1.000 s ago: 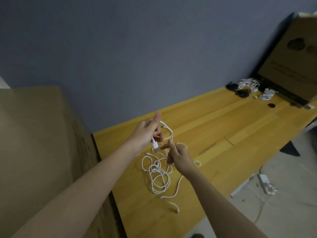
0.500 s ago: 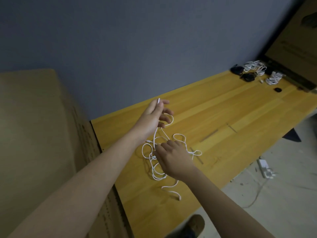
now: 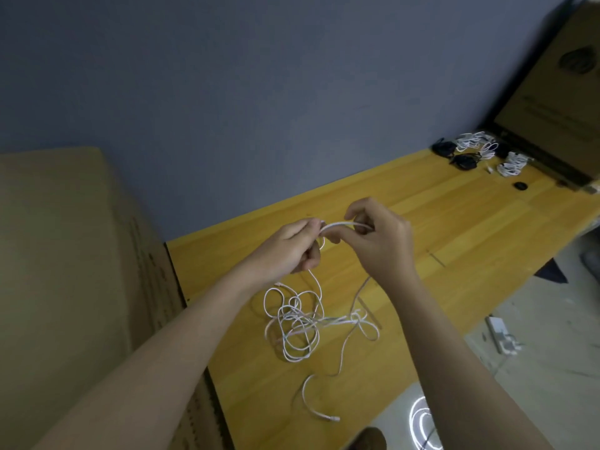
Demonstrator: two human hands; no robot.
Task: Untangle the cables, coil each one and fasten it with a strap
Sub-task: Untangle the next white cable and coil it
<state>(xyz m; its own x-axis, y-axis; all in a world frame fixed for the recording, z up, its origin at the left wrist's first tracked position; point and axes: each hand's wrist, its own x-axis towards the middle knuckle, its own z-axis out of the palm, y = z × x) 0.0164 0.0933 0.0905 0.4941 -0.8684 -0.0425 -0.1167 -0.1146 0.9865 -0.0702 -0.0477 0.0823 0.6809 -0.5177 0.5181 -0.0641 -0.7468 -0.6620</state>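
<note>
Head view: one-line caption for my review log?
Both hands, left and right, pinch a white cable above its tangle on the table.

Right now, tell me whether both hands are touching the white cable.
Touching. The head view shows the left hand and right hand each pinching the white cable stretched between them.

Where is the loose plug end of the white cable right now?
In the head view, the white cable's plug end lies at the yellow wooden table's near edge, below the tangled loops.
</note>
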